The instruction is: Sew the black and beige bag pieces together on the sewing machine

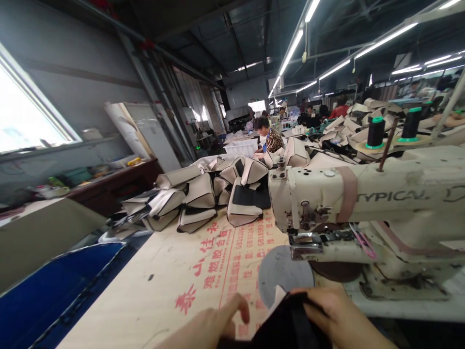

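At the bottom of the view, my right hand (332, 310) grips the edge of a black fabric piece (290, 327) that shows a pale lining at its tip. My left hand (223, 320) is beside the same piece, thumb and forefinger bent and apart, with no hold visible; its lower part is cut off by the frame. Just beyond the hands, a grey round plate (278, 269) is set on the printed wooden tabletop (160, 286). A cream sewing machine (327, 194) stands to the right, its arm above and behind my right hand.
Beige sewn pieces with black edging (199, 191) are heaped along the table's far side. A blue-lined bin (80, 286) is at the left. Black thread cones (376, 133) stand behind the machine. Pink-handled snips (363, 242) rest against the machine. A co-worker (273, 138) sits farther back.
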{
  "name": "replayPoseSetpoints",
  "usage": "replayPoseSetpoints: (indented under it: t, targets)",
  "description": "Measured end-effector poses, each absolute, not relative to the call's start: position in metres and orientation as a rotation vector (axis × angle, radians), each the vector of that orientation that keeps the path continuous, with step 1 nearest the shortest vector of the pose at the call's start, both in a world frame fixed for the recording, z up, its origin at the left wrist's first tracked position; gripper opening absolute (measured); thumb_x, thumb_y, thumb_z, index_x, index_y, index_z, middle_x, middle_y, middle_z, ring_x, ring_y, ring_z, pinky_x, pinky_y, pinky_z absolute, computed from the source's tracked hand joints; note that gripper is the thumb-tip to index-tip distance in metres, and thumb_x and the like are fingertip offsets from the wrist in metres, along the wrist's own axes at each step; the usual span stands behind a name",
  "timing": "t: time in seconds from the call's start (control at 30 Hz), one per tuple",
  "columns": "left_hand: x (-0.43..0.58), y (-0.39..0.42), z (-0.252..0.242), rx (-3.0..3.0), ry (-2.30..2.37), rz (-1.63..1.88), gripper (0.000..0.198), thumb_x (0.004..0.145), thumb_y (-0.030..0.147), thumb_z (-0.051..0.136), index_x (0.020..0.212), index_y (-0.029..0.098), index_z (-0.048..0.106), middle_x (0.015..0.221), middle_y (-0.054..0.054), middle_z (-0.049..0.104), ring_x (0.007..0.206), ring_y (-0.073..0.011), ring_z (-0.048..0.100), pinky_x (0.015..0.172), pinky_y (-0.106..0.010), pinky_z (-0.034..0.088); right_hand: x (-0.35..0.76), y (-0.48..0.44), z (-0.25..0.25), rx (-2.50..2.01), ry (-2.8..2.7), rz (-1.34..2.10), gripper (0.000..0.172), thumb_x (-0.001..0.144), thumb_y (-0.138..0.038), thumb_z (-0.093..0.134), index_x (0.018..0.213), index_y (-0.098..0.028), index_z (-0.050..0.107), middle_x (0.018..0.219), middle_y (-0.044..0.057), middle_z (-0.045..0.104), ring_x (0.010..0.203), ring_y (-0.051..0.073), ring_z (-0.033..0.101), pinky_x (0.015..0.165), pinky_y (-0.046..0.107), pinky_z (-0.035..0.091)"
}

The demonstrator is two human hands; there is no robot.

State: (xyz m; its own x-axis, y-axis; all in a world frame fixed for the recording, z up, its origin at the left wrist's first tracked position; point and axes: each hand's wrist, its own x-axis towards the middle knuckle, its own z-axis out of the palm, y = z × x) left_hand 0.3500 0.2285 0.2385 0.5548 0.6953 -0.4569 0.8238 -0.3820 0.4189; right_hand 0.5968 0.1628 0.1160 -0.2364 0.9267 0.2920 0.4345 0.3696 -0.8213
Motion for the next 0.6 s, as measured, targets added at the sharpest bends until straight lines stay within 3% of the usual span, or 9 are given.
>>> replayPoseSetpoints:
  t: [0.07,0.17,0.3,0.4,0.5,0.6]
  targets:
    - [0.355,0.241,0.247,2.267,1.22,-0.432,0.053,0.053,0.029,0.072,0.103,0.031,0.055,0.09,0.003,0.065,0.08,-0.0218,0.059,0.065,-0.028,0.045,0.603,0.176,0.127,-1.189,-1.812,0.864,0.021,0.091,-0.027,0.046,0.083,-0.019,0.064,0.078,-0.002,0.066,0.071,0.015,0.062,0.063,0.018,0.047]
    - [0.37,0.242,0.248,2.576,1.312,-0.529,0.053,0.06,0.021,0.065,0.112,0.024,0.055,0.111,-0.007,0.061,0.099,-0.0282,0.055,0.083,-0.038,0.042,0.6,0.189,0.128,-1.234,-1.843,0.802,0.019,0.09,-0.029,0.048,0.086,-0.02,0.064,0.086,-0.001,0.067,0.079,0.017,0.062,0.067,0.021,0.046]
    - [0.395,0.214,0.22,2.827,1.362,-0.059,0.053,0.075,0.019,0.047,0.128,0.018,0.044,0.13,-0.013,0.048,0.114,-0.0301,0.047,0.095,-0.04,0.035,0.583,0.191,0.117,-1.382,-1.822,0.605,0.026,0.092,-0.03,0.042,0.103,-0.019,0.063,0.101,0.006,0.065,0.09,0.021,0.062,0.078,0.028,0.047]
    - [0.408,0.208,0.185,2.668,1.352,0.032,0.048,0.075,0.019,0.045,0.123,0.015,0.049,0.114,-0.015,0.06,0.098,-0.0296,0.058,0.083,-0.038,0.043,0.583,0.188,0.112,-1.397,-1.774,0.569,0.03,0.093,-0.031,0.04,0.11,-0.016,0.06,0.107,0.008,0.063,0.095,0.022,0.06,0.083,0.031,0.047]
    - [0.413,0.223,0.159,2.458,1.307,0.027,0.042,0.08,0.015,0.037,0.118,0.022,0.053,0.089,-0.009,0.069,0.077,-0.0226,0.064,0.067,-0.029,0.046,0.602,0.192,0.117,-1.3,-1.837,0.635,0.029,0.093,-0.032,0.041,0.111,-0.019,0.06,0.108,0.007,0.062,0.098,0.021,0.059,0.087,0.032,0.046]
    - [0.414,0.24,0.155,2.433,1.203,0.07,0.044,0.084,0.017,0.033,0.124,0.028,0.048,0.088,-0.006,0.068,0.077,-0.0195,0.064,0.065,-0.026,0.045,0.627,0.2,0.126,-1.177,-1.953,0.666,0.026,0.092,-0.033,0.046,0.112,-0.023,0.06,0.112,0.004,0.06,0.108,0.019,0.051,0.096,0.033,0.039]
